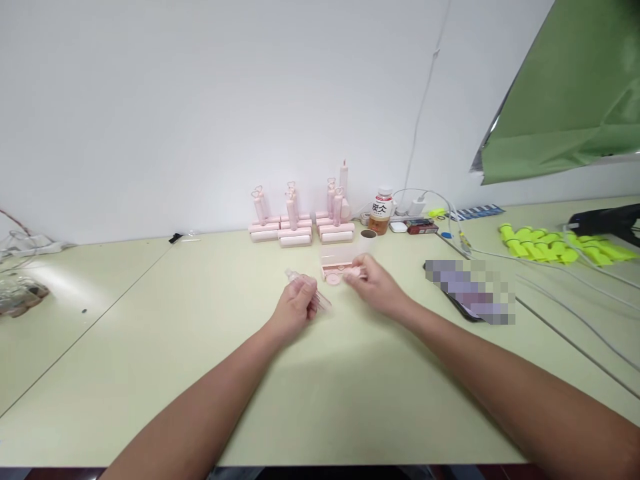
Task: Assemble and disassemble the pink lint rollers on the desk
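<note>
My left hand [295, 305] is closed around a slim, clear tube-like piece [324, 301] with a pinkish tint, which pokes out past both sides of the fingers. To its right, my right hand [374, 283] pinches a small pale pink piece [354, 272], mostly covered by the fingers. Just behind that hand lies an open pink case [330, 267] with a see-through raised lid. A round pink disc [333, 279] rests at the case's front edge. Motion blur and small size hide the finer detail of both held pieces.
Pink rollers [295, 237] with heart-topped upright handles line the wall. Beside them stand a cardboard tube [369, 235] and a labelled bottle [382, 212]. A phone [465, 293] lies right of my right hand. Yellow pieces [545, 245] and white cables [545, 263] occupy the far right.
</note>
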{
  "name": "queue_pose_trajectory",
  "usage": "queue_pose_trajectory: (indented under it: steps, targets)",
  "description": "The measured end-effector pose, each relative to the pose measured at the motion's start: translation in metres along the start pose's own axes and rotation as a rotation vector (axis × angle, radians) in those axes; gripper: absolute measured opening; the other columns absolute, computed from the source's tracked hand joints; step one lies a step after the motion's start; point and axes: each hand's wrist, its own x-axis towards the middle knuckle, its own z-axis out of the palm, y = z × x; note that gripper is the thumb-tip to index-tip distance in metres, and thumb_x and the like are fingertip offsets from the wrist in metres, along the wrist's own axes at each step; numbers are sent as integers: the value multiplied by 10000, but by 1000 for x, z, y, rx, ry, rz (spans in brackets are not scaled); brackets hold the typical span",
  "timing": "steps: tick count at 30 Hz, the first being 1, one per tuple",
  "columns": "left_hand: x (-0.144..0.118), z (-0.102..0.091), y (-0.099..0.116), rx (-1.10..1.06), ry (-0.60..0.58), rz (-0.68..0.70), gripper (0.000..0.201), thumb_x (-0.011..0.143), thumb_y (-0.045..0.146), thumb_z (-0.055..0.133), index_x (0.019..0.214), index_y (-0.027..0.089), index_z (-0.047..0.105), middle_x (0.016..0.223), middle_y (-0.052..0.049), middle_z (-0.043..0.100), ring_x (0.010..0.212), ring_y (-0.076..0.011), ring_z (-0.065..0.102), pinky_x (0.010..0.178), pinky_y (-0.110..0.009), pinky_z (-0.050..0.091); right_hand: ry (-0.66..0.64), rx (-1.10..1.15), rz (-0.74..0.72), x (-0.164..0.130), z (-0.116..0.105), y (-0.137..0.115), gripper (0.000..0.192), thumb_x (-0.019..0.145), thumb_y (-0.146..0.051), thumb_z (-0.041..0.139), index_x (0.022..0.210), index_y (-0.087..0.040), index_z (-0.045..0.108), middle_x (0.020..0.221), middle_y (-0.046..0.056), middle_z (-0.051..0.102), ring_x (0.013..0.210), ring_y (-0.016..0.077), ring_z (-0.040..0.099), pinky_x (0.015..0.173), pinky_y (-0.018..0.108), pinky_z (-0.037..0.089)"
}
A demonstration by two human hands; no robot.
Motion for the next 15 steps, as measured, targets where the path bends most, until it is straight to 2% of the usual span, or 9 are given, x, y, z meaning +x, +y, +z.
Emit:
queue_pose_trajectory:
  steps: [2, 3, 5, 7, 12, 15]
  targets:
    - [-1, 3, -5, 96, -46, -4, 475, 845, 668, 461, 733, 207, 437, 506, 59, 447, 452, -100, 403, 470, -241, 320, 92, -5, 93, 16, -20, 11, 245, 888, -428, 382, 959, -218, 487, 596, -54, 505, 529, 148, 478, 525, 250, 359]
    - [-2, 4, -7, 152, -64, 4, 448, 840, 636, 499, 734, 205, 439, 544, 52, 460, 489, -105, 426, 498, -247, 338, 125, -76, 133, 23, -30, 17, 248, 891, -391, 348, 961, -213, 506, 604, -41, 530, 533, 151, 489, 525, 253, 358]
    - [-5, 6, -7, 295, -87, 24, 403, 820, 579, 564, 740, 204, 441, 628, 36, 493, 570, -119, 463, 545, -255, 362, 193, -368, 175, 32, -48, 28, 219, 841, -356, 430, 902, -202, 574, 678, 0, 602, 608, 161, 535, 555, 257, 359]
    - [-8, 7, -5, 428, -101, 23, 366, 798, 530, 606, 752, 209, 438, 672, 36, 504, 609, -125, 465, 559, -253, 359, 194, -489, 204, 37, -58, 37, 144, 770, -297, 516, 786, -188, 608, 721, 38, 635, 657, 177, 545, 569, 269, 341]
    - [-12, 10, 1, 561, -109, 18, 321, 764, 464, 643, 734, 218, 439, 642, 50, 482, 587, -126, 432, 534, -247, 326, 93, -570, 230, 38, -59, 53, 120, 723, -249, 563, 682, -169, 641, 721, 79, 659, 672, 192, 549, 576, 281, 329]
    - [-12, 11, 3, 662, -154, 30, 302, 764, 427, 631, 679, 213, 437, 645, 33, 512, 581, -136, 457, 524, -257, 306, 78, -584, 252, 38, -59, 51, 209, 721, -266, 589, 866, -153, 688, 772, 77, 676, 699, 199, 571, 587, 276, 349]
